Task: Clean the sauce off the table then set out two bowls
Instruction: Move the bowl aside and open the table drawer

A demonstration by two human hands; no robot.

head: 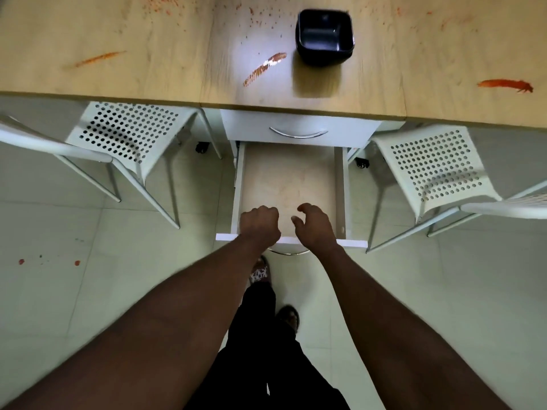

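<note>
Well, nearest me my left hand (pixel 260 223) is curled into a fist over the front edge of the open drawer (pixel 288 179), with nothing visible in it. My right hand (pixel 313 226) hovers just beside it, fingers loosely bent and holding nothing. A white chair (pixel 127 131) stands on each side of the drawer. Beyond, on the table (pixel 148 54), a sauce smear (pixel 265 69) lies just left of the black square bowl (pixel 325 32), which sits upright. More streaks lie well apart to either side.
</note>
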